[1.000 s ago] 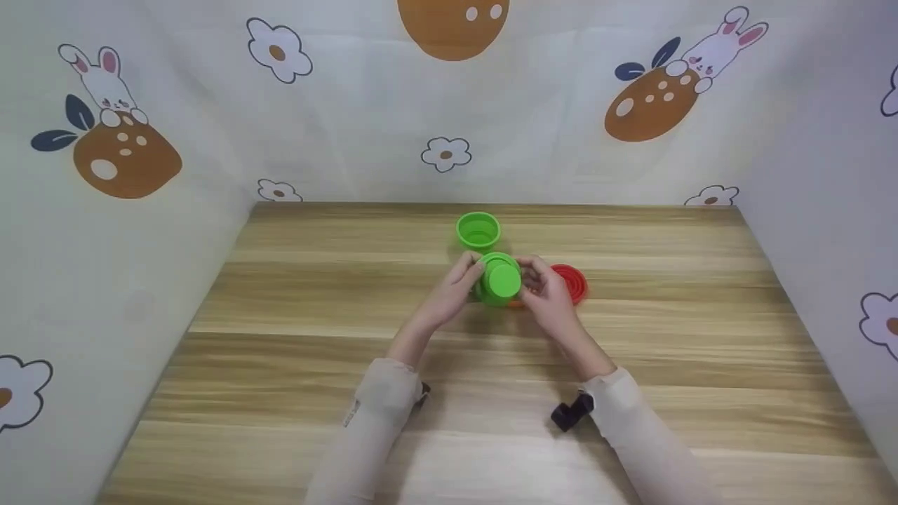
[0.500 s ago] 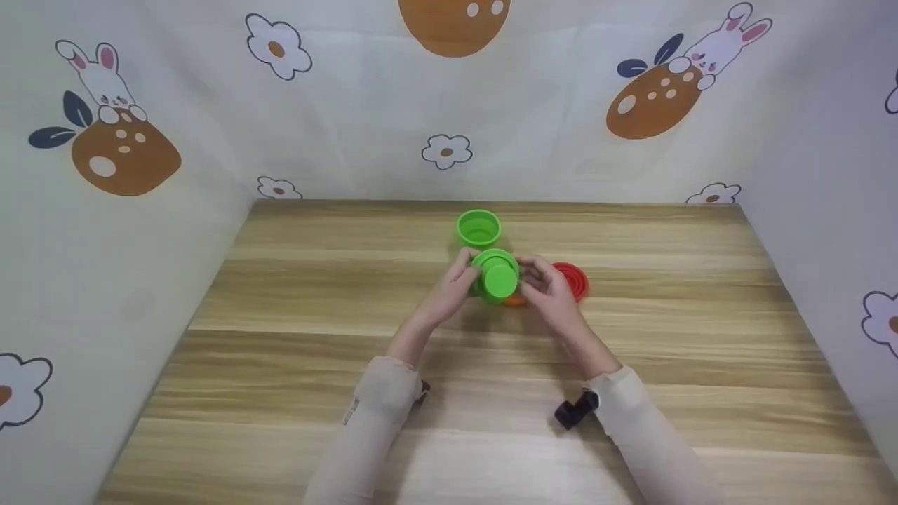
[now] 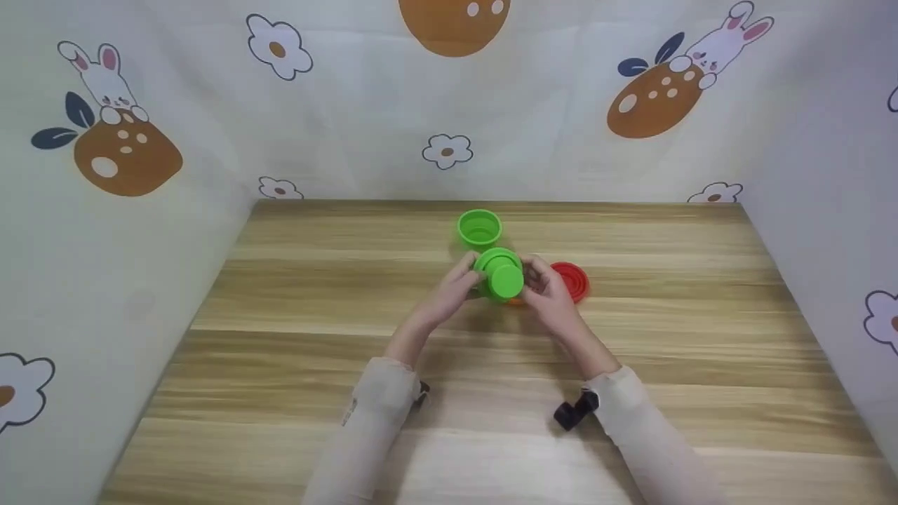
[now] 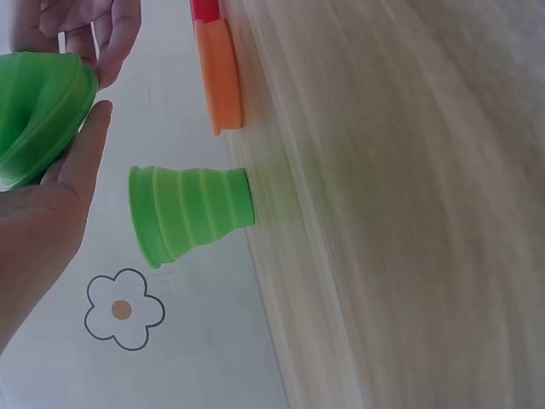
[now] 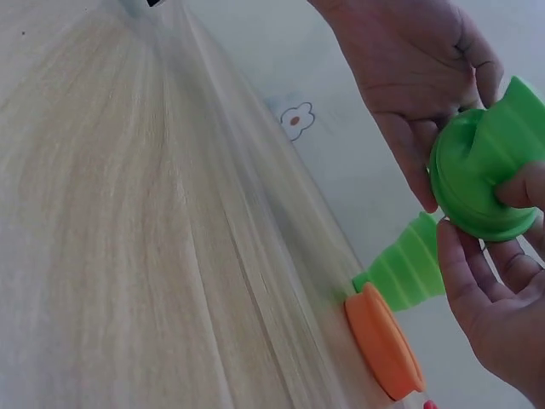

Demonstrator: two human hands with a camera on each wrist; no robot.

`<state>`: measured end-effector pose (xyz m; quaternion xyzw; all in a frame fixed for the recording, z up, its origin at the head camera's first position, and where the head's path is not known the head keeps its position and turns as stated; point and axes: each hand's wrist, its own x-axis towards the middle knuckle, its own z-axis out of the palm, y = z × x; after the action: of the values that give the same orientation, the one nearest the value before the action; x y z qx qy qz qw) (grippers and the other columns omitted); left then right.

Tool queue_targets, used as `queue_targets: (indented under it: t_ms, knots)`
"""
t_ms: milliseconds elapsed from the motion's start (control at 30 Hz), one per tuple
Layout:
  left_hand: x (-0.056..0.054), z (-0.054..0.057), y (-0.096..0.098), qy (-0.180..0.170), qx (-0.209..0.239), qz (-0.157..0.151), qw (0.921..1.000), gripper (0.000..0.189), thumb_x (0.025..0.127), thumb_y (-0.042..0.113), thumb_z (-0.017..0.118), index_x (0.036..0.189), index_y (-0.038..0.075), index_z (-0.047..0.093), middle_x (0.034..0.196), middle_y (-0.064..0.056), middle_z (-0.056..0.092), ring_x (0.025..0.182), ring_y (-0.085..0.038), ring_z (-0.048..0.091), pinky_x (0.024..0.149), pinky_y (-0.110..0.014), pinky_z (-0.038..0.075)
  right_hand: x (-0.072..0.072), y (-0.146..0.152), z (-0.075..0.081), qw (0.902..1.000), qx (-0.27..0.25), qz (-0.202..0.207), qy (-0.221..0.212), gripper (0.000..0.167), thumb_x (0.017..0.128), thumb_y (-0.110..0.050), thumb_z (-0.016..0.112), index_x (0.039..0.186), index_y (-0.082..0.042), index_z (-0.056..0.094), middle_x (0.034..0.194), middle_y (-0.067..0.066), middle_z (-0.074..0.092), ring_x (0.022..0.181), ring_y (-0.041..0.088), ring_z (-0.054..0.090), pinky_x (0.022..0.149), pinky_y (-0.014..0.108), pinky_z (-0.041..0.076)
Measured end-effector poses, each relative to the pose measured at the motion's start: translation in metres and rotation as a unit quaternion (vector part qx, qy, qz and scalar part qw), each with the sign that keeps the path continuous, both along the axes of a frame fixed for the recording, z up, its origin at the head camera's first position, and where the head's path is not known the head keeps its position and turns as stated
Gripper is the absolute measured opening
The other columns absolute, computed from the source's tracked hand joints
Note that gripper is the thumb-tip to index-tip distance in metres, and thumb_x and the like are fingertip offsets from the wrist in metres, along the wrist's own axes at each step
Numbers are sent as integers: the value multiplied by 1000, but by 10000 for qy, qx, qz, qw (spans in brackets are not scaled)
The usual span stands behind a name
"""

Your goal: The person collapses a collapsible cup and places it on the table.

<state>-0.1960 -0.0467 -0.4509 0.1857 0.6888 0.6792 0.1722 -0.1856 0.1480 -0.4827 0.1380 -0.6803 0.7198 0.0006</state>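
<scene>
Both hands hold a green collapsible cup (image 3: 505, 279) above the table, its narrow base tilted toward me. My left hand (image 3: 451, 293) grips the wide rim side, fingers behind it and thumb along the edge. From the other side my right hand (image 3: 549, 290) pinches it, and its thumb presses into the folded wall in the right wrist view. That wall of the held cup (image 5: 485, 175) looks twisted and partly folded. A second green collapsible cup (image 4: 192, 209) stands upright and fully extended on the table just behind the hands.
A flattened orange collapsible cup (image 5: 383, 341) lies on the table, mostly hidden under the held cup in the head view. Beside it, right of my right hand, lies a flattened red one (image 3: 572, 282). A patterned cloth (image 3: 365, 105) hangs behind the wooden table (image 3: 316, 301).
The held cup has shifted slightly and its base has swung a little left, then back right. Both hands keep their grip; the other cups stay put.
</scene>
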Motion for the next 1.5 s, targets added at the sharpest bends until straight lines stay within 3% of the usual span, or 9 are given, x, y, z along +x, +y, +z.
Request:
queue_targets:
  t_ms: [267, 367, 567, 667, 833, 1100, 1200, 1333, 1500]
  knots:
    - [0, 0, 4, 23, -20, 100, 9999, 19, 105, 18, 39, 106, 4, 53, 93, 3, 54, 88, -8, 56, 80, -23, 52, 1, 3, 3, 9974, 643, -48, 332, 44, 87, 13, 54, 131, 10, 55, 126, 22, 65, 110, 0, 61, 99, 20, 48]
    - [1, 0, 6, -143, 108, 188, 9997, 20, 105, 16, 34, 104, 4, 50, 95, 1, 53, 88, -8, 56, 82, -24, 54, 2, 5, 3, 9984, 507, 114, 238, 44, 88, 10, 53, 132, 11, 53, 126, 16, 66, 111, 1, 62, 97, 20, 49]
    - [1, 0, 6, -294, 220, 602, 9975, 23, 106, 20, 28, 103, 7, 47, 101, -4, 53, 94, -13, 57, 97, -41, 56, 2, 10, 2, 9968, -144, 775, -147, 54, 88, 7, 54, 139, 14, 39, 120, -9, 66, 112, 5, 62, 96, 21, 51]
    - [1, 0, 6, -373, 233, 719, 9964, 25, 106, 21, 27, 106, 7, 48, 102, -4, 53, 95, -13, 57, 97, -40, 56, 2, 11, 2, 9949, -299, 931, -245, 58, 87, 8, 57, 141, 14, 36, 117, -12, 66, 111, 7, 62, 96, 21, 52]
    - [1, -2, 7, -404, 283, 700, 9963, 29, 107, 23, 26, 113, 4, 47, 105, -5, 54, 97, -13, 58, 99, -39, 55, 1, 9, 3, 9960, -381, 723, -356, 55, 87, 10, 57, 139, 13, 38, 113, -11, 68, 107, 7, 64, 91, 21, 55]
    - [3, -5, 6, -338, 263, 444, 9981, 30, 107, 23, 25, 118, 3, 45, 114, -8, 51, 108, -17, 56, 106, -44, 51, 0, 1, 3, 9999, -109, 39, -38, 51, 82, 15, 54, 132, 13, 45, 101, -7, 65, 95, 9, 64, 82, 21, 54]
    - [3, -6, 6, -242, 171, 300, 9991, 27, 101, 14, 34, 121, -1, 44, 119, -12, 52, 110, -18, 56, 106, -42, 50, 0, 0, 1, 9998, -120, -166, 23, 49, 82, 17, 53, 131, 14, 46, 98, -6, 63, 94, 8, 63, 83, 20, 53]
    - [4, -6, 4, 127, -324, 13, 9994, 46, 87, 5, 53, 130, -1, 38, 132, -18, 50, 122, -23, 52, 110, -39, 45, 1, 0, 2, 9994, -57, -345, -46, 48, 83, 16, 54, 130, 11, 48, 98, -5, 63, 92, 7, 64, 82, 20, 53]
    - [4, -9, 4, 413, -739, 21, 9964, 66, 84, 5, 67, 139, 2, 31, 143, -22, 45, 135, -32, 45, 118, -44, 36, 1, -1, 3, 9988, -71, -405, -250, 48, 83, 14, 54, 131, 8, 50, 103, -3, 65, 95, 8, 65, 85, 21, 54]
